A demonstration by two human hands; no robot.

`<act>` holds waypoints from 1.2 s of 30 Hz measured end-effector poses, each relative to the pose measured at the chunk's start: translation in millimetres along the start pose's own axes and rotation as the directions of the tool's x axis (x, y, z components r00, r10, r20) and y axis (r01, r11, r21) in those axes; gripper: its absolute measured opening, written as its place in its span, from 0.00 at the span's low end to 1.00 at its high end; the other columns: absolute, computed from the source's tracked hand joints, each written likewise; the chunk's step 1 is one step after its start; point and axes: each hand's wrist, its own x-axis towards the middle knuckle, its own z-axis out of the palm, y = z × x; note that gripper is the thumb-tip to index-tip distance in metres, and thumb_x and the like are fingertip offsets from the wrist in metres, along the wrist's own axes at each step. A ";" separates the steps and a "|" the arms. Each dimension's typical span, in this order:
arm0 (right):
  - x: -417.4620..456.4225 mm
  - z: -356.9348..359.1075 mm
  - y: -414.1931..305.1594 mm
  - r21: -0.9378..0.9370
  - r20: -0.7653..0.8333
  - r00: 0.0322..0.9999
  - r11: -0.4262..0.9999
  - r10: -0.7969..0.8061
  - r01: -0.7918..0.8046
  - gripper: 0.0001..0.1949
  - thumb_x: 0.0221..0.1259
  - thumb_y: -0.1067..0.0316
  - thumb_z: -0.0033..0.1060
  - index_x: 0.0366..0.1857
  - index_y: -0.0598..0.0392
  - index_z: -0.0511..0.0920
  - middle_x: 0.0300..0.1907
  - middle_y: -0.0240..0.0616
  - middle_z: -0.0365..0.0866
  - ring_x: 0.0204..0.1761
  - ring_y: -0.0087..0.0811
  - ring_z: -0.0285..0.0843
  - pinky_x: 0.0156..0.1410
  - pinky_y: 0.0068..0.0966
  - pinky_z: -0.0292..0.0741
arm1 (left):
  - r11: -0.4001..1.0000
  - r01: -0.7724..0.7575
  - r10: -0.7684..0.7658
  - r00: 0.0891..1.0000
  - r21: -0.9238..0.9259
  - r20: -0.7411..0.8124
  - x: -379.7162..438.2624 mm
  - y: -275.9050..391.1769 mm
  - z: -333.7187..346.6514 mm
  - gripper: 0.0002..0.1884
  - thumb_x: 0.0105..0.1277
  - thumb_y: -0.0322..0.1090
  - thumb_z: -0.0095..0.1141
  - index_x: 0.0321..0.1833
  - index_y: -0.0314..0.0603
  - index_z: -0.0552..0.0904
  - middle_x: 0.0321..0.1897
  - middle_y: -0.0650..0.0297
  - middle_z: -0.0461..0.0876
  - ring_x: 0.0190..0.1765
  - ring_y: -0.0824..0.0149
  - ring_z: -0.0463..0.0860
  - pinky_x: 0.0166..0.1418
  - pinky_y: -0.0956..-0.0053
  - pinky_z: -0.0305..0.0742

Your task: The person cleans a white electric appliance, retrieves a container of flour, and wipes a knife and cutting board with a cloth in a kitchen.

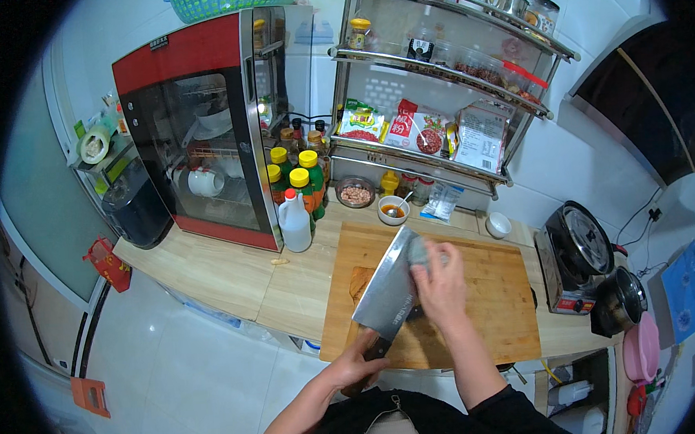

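Observation:
My left hand [358, 364] is closed around the dark handle of a broad cleaver [386, 283], whose blade is raised over a wooden cutting board [493, 292]. In my right hand [445, 285] is a grey-green cloth or scouring pad [418, 254], pressed to the blade near its upper end. Partly covered by the cleaver, a brown wooden object [360, 282] lies on the board's left part; I cannot tell what it is. A dark piece behind the blade is mostly hidden.
Behind the board sit a white bowl [393, 210] with a spoon and reddish sauce, and a metal bowl of pinkish pieces [355, 192]. A white jug [295, 222] stands beside a red-framed glass cabinet [209, 159]. To the right are a portable gas stove [563, 282] and a black pot [620, 303].

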 end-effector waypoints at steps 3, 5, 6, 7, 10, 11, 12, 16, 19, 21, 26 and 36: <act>-14.5 9.6 -23.2 0.055 0.080 0.990 0.992 -0.118 0.114 0.23 0.49 0.61 0.63 0.52 0.49 0.74 0.48 0.41 0.71 0.47 0.42 0.70 0.50 0.32 0.71 | 1.000 -0.009 0.009 1.000 -0.012 0.001 -7.4 1.7 -3.6 0.37 0.60 0.25 0.54 0.67 0.41 0.47 0.20 0.63 0.70 0.17 0.71 0.71 0.18 0.78 0.65; -38.2 13.0 -39.8 0.127 0.157 0.946 0.956 -0.283 0.265 0.23 0.46 0.62 0.64 0.51 0.45 0.75 0.47 0.38 0.72 0.45 0.41 0.71 0.48 0.32 0.71 | 0.999 0.025 -0.022 0.997 0.038 -0.074 -12.5 3.2 -13.1 0.34 0.59 0.23 0.55 0.64 0.42 0.51 0.23 0.61 0.71 0.18 0.70 0.72 0.19 0.77 0.66; -47.9 15.0 -49.4 0.176 0.197 0.908 0.925 -0.369 0.338 0.23 0.45 0.62 0.65 0.51 0.43 0.75 0.46 0.37 0.73 0.43 0.41 0.72 0.48 0.32 0.71 | 0.999 0.014 -0.012 0.999 0.038 -0.050 -15.3 3.6 -17.4 0.35 0.59 0.25 0.55 0.65 0.41 0.50 0.22 0.62 0.71 0.18 0.71 0.71 0.19 0.78 0.65; -52.2 14.2 -56.7 0.207 0.239 0.888 0.914 -0.393 0.349 0.23 0.44 0.62 0.66 0.50 0.42 0.76 0.46 0.36 0.73 0.43 0.40 0.72 0.47 0.32 0.71 | 0.999 0.002 -0.001 1.000 0.038 -0.027 -15.7 5.4 -19.7 0.35 0.59 0.26 0.55 0.66 0.40 0.50 0.22 0.62 0.70 0.17 0.71 0.71 0.19 0.79 0.64; -47.7 16.7 -60.7 0.213 0.294 0.844 0.891 -0.449 0.400 0.22 0.40 0.62 0.67 0.46 0.36 0.77 0.45 0.34 0.74 0.43 0.39 0.73 0.47 0.34 0.70 | 1.000 -0.002 0.002 1.000 0.019 -0.019 -29.2 3.9 -26.2 0.36 0.59 0.29 0.56 0.67 0.39 0.50 0.24 0.62 0.70 0.18 0.72 0.70 0.19 0.80 0.64; -40.6 24.7 -57.2 0.239 0.166 0.883 0.887 -0.439 0.396 0.22 0.40 0.62 0.67 0.46 0.38 0.77 0.47 0.36 0.74 0.45 0.39 0.72 0.48 0.36 0.69 | 1.000 0.008 -0.007 1.000 0.008 -0.025 -37.9 0.2 -28.7 0.36 0.59 0.30 0.56 0.66 0.39 0.51 0.25 0.62 0.70 0.19 0.73 0.70 0.19 0.80 0.64; -25.2 26.5 -56.5 0.120 0.077 0.890 0.890 -0.450 0.440 0.20 0.43 0.59 0.65 0.45 0.39 0.77 0.50 0.35 0.72 0.46 0.37 0.71 0.45 0.34 0.69 | 1.000 0.013 -0.013 0.999 0.022 -0.034 -47.0 -3.4 -32.6 0.36 0.59 0.31 0.56 0.67 0.39 0.51 0.26 0.61 0.71 0.19 0.73 0.70 0.20 0.80 0.64; 0.5 58.4 -49.4 0.318 0.011 1.000 0.948 0.015 -0.017 0.14 0.56 0.59 0.58 0.44 0.53 0.78 0.47 0.46 0.74 0.46 0.43 0.72 0.50 0.33 0.70 | 0.999 0.010 -0.007 0.998 0.043 -0.060 -74.4 -12.3 -44.2 0.36 0.59 0.33 0.56 0.67 0.40 0.51 0.29 0.60 0.72 0.19 0.74 0.69 0.21 0.80 0.65; -4.4 76.4 -51.3 0.601 0.308 0.921 0.702 0.237 -0.381 0.12 0.62 0.60 0.53 0.37 0.60 0.78 0.33 0.39 0.77 0.35 0.29 0.73 0.42 0.25 0.70 | 0.944 -0.196 0.227 0.970 0.266 -0.089 -82.5 -18.0 -60.0 0.34 0.60 0.33 0.55 0.67 0.42 0.53 0.29 0.61 0.72 0.19 0.74 0.68 0.21 0.80 0.64; -12.2 87.7 -56.8 0.658 0.436 0.854 0.547 0.283 -0.517 0.13 0.64 0.61 0.50 0.32 0.61 0.77 0.27 0.34 0.76 0.31 0.23 0.70 0.38 0.22 0.69 | 0.982 0.058 -0.035 0.991 0.179 -0.132 -103.2 -12.3 -67.2 0.31 0.60 0.34 0.56 0.65 0.42 0.57 0.26 0.63 0.72 0.19 0.74 0.68 0.21 0.79 0.64; -32.1 139.4 -69.0 0.678 0.631 0.725 0.260 0.275 -0.688 0.14 0.66 0.58 0.47 0.35 0.60 0.73 0.28 0.32 0.74 0.28 0.22 0.69 0.37 0.21 0.69 | 0.940 0.167 -0.060 0.940 0.297 -0.337 -113.9 -21.6 -78.0 0.18 0.62 0.36 0.55 0.51 0.33 0.69 0.18 0.65 0.70 0.18 0.74 0.69 0.21 0.78 0.65; -59.1 274.2 -81.8 0.526 0.633 0.772 0.698 0.059 -0.485 0.23 0.62 0.54 0.50 0.53 0.60 0.64 0.48 0.55 0.70 0.53 0.44 0.69 0.59 0.39 0.65 | 0.969 -0.113 -0.080 0.695 -0.219 -0.714 -147.1 -88.4 -118.2 0.09 0.62 0.30 0.52 0.39 0.35 0.68 0.17 0.63 0.71 0.14 0.72 0.70 0.17 0.76 0.67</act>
